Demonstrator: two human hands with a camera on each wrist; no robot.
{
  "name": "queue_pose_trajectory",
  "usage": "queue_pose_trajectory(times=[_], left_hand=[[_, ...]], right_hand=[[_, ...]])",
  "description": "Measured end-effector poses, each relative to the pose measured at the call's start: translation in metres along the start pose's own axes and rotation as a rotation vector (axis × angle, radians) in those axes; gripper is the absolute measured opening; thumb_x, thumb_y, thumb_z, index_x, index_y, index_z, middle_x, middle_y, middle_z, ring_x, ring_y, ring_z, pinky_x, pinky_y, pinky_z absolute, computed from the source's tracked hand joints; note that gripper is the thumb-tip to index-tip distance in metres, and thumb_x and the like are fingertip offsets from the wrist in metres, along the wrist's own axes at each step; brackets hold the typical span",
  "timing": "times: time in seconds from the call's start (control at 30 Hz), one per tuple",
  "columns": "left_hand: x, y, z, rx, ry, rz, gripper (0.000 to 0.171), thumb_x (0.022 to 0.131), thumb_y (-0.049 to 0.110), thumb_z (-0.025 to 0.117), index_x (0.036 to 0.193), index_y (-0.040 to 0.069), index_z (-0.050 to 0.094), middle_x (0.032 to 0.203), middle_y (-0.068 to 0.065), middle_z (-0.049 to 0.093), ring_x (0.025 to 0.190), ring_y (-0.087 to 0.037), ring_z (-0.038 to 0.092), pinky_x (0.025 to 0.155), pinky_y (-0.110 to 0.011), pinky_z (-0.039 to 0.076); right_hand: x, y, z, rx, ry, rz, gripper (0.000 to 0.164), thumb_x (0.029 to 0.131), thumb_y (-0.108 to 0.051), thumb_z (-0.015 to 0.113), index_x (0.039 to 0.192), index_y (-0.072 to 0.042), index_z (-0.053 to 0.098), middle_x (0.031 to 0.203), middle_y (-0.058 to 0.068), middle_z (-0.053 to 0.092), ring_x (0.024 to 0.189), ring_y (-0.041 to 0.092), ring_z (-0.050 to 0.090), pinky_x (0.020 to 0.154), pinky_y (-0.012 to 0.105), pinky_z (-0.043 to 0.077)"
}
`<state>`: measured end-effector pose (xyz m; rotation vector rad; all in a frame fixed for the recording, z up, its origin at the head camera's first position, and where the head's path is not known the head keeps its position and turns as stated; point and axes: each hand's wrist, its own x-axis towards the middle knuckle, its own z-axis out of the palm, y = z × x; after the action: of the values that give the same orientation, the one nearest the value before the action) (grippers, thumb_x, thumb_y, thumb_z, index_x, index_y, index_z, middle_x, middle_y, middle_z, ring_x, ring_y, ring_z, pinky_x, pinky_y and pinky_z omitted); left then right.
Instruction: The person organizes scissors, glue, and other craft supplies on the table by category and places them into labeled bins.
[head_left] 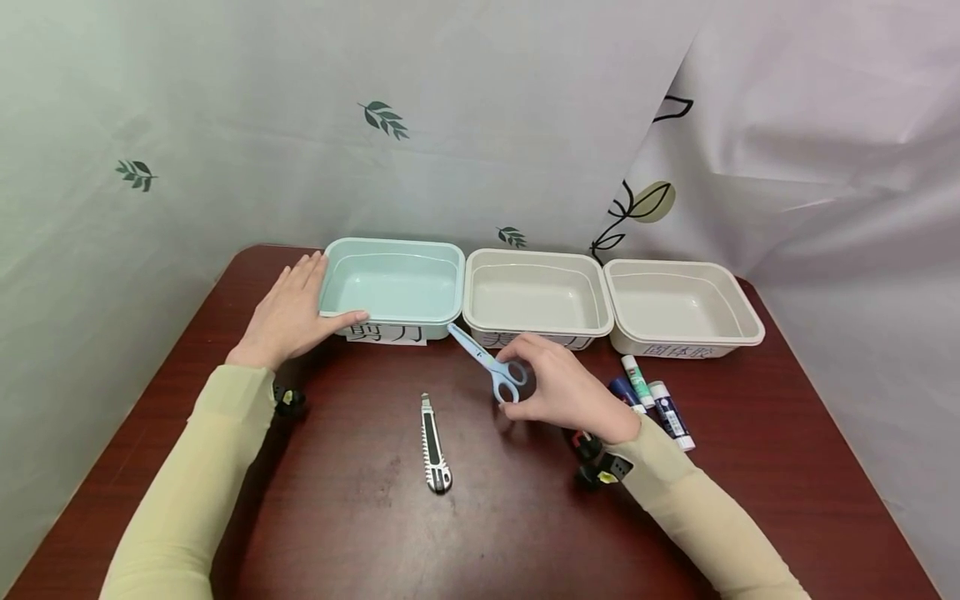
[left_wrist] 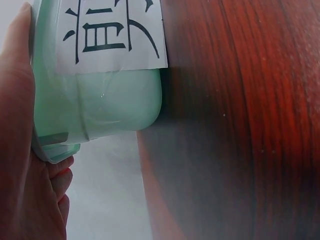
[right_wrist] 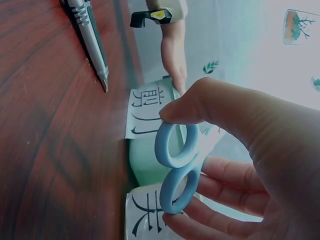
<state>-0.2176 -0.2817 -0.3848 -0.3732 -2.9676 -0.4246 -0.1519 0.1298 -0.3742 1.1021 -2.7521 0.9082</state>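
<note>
Scissors [head_left: 480, 354] sit in the right grip [head_left: 555, 379], thumb on one handle loop and fingers about the other, with the blades reaching far-left of it, near where the teal tub [head_left: 393, 283] and middle tub [head_left: 536, 296] meet; holding the loops presumably keeps fingers off the blades; the left grip [head_left: 292, 312] is unclenched and rests on the teal tub, fingers stretched along its left end and thumb over its front rim, perhaps to steady it; paper label [head_left: 386, 333] on that tub reads "scissors" in Chinese and faces the near side, probably for reading from there; right tub [head_left: 682, 304] stands beyond and to the right of the right grip; utility knife [head_left: 437, 446] lies on the desk [head_left: 337, 517], left of and nearer than the right grip, outside either hold; three glue sticks [head_left: 671, 417] lie right of it, perhaps grouped as alike.
</note>
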Motion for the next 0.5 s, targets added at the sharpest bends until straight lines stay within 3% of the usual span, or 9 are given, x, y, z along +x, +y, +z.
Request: queue_pose_trajectory(times=[0.5], left_hand=[[-0.0013,-0.0011,-0.0010,-0.001,-0.017,0.005,0.116,0.088,0.074,0.060,0.160,-0.006,0.014,0.164,-0.027,0.017,0.153,-0.040,0.011,0.124,-0.051,0.005]], right_hand=[[0.0084,-0.0006,-0.0074,-0.010,0.016,-0.024,0.051,0.069,-0.025,0.089,0.114,-0.011,0.069,0.106,-0.005,0.062,0.089,0.016,0.061,0.078,0.030,0.051]])
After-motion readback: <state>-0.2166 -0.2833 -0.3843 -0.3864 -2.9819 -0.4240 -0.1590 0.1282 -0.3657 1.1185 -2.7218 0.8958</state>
